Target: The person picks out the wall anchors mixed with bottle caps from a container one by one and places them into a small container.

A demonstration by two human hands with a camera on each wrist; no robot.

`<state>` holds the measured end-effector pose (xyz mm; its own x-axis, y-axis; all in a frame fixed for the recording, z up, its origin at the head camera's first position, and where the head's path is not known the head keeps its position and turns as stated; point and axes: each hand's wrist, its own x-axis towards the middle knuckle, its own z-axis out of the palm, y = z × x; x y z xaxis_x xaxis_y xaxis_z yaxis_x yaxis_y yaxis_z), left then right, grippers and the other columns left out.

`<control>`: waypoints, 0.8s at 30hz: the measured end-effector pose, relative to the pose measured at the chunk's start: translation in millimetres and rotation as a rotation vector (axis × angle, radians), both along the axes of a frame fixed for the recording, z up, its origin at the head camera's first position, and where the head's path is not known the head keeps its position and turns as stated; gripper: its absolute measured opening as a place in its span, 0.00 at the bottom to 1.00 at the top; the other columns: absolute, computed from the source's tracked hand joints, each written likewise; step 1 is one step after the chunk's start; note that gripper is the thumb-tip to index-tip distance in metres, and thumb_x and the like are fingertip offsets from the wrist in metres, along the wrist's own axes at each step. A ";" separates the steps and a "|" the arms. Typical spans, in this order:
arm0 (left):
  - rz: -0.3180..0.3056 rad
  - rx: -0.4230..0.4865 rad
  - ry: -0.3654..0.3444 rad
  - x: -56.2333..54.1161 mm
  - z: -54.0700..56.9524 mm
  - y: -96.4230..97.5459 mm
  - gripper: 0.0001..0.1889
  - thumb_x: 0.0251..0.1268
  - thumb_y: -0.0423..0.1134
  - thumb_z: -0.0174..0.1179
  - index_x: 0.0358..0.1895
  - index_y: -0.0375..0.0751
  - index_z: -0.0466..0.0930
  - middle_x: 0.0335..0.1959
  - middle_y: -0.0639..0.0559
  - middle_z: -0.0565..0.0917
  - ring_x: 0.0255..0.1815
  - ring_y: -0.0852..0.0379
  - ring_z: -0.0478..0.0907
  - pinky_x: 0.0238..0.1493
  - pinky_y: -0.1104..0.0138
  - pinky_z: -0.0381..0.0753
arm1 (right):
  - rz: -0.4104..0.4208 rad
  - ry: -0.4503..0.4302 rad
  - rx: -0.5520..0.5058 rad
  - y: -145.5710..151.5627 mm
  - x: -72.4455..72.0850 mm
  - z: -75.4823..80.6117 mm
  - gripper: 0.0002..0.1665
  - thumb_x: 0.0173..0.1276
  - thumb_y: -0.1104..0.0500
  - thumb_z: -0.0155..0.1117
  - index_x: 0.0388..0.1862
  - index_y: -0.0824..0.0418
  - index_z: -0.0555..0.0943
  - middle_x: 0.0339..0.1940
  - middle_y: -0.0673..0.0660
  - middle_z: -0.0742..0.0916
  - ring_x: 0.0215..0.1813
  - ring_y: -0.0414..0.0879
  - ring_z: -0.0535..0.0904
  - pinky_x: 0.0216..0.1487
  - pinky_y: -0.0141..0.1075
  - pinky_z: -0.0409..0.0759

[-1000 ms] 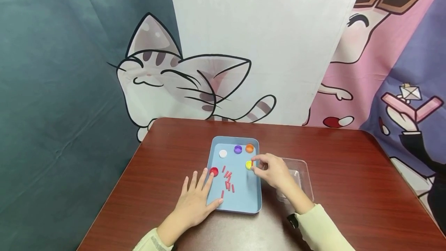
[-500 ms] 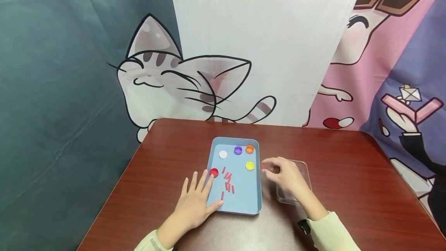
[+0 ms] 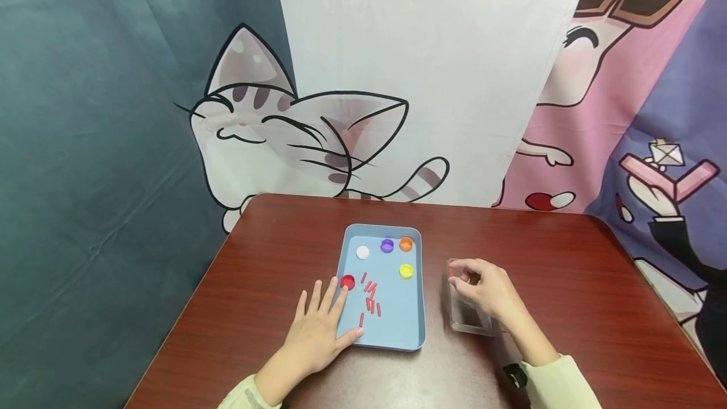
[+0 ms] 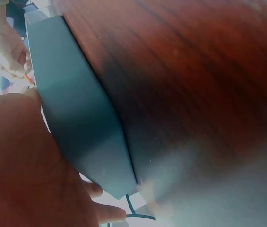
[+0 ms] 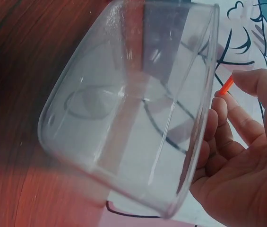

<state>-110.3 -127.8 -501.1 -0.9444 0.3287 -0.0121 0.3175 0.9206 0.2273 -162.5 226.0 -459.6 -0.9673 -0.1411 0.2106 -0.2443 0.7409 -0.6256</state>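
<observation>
Fingertips (image 5: 242,81) on my right hand (image 3: 488,286) nearly met, pinching a red stick (image 5: 226,85) out at 3 o'clock of the blue tray (image 3: 400,328) — probably light, stiff, slick-ish, so I figured mid-length gripping suited it.

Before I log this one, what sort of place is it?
Probably an indoor activity corner, perhaps staged for filming: a cartoon-printed cloth hangs behind a wood-grain table bearing a shallow blue tray.

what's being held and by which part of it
The right hand pinches a red stick, apparently by its two ends; the left hand lies spread over the tray's edge.
</observation>
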 end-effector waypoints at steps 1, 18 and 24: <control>0.000 -0.001 -0.002 0.2 0.0 -0.1 0.45 0.69 0.72 0.48 0.80 0.45 0.59 0.82 0.43 0.54 0.81 0.32 0.48 0.76 0.36 0.46 | -0.006 0.000 0.005 1.6 0.4 -0.3 0.14 0.61 0.59 0.74 0.47 0.54 0.89 0.28 0.44 0.81 0.32 0.37 0.76 0.32 0.31 0.74; -0.005 0.016 -0.001 0.2 -0.2 -0.5 0.45 0.70 0.72 0.47 0.80 0.45 0.59 0.82 0.42 0.53 0.81 0.32 0.48 0.76 0.36 0.46 | -0.043 -0.007 0.035 30.0 0.5 -0.2 0.13 0.62 0.57 0.75 0.46 0.56 0.89 0.28 0.44 0.81 0.31 0.34 0.74 0.33 0.31 0.71; -0.005 0.017 -0.010 0.8 -0.5 -0.3 0.45 0.70 0.72 0.47 0.80 0.45 0.58 0.83 0.42 0.52 0.81 0.32 0.47 0.76 0.36 0.46 | -0.049 0.003 0.036 34.9 0.9 -4.8 0.12 0.62 0.58 0.75 0.45 0.56 0.89 0.27 0.43 0.80 0.30 0.33 0.72 0.32 0.31 0.70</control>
<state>-109.6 -128.1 -501.6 -0.9426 0.3334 -0.0161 0.3195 0.9152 0.2458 -161.7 260.9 -464.4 -0.9728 -0.1006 0.2088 -0.2084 0.7739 -0.5980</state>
